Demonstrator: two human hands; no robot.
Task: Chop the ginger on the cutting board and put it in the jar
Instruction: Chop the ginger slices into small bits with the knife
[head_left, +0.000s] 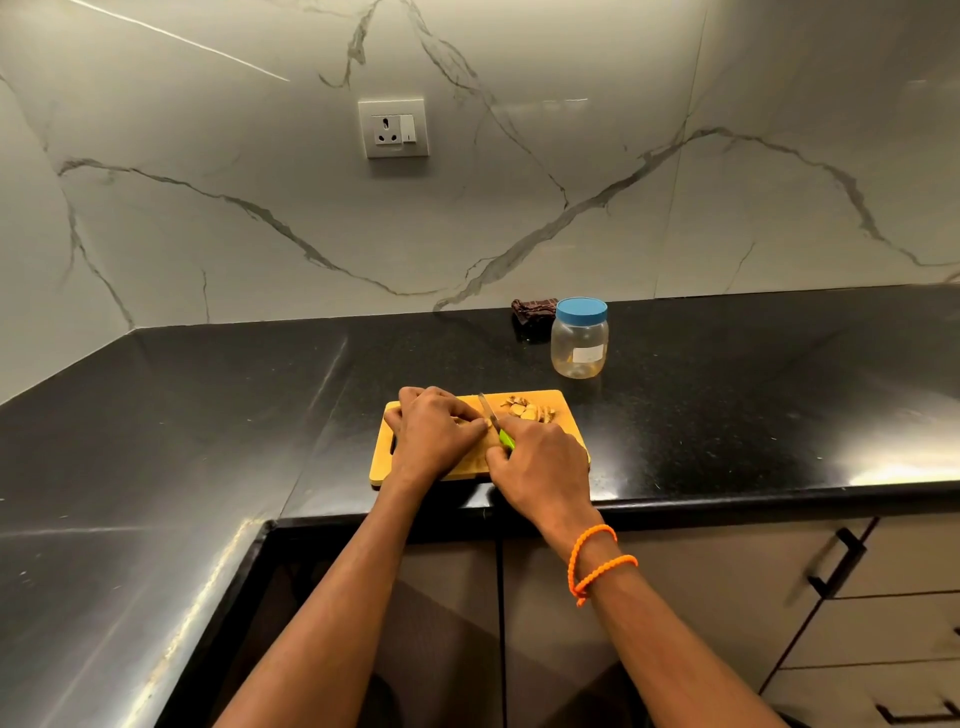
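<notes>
Both hands are down on the wooden cutting board (563, 410), which sits near the front edge of the black countertop (727, 405). The right hand (540, 462) is wrapped around the green handle of a small knife (496, 422), blade pointing away from the person and angled across the board just beyond the knuckles. The left hand (431, 431) sits just beside it, fingers curled down and bunched at the blade, pinning something there; the uncut ginger under those fingertips is hidden, so its shape cannot be told. Past the right hand, on the far right part of the board, lies a loose heap of ginger slices (530, 410): pale yellow-tan rounds with darker skin edges, overlapping one another. Further out beyond the right hand, off the board and well apart from the slices, stands the jar (579, 345), clear plastic with a blue lid screwed on and a small pale label on its side. Just left of the jar, against the marble wall, a dark crumpled cloth (532, 310). An orange beaded band (595, 564) circles the right wrist.
</notes>
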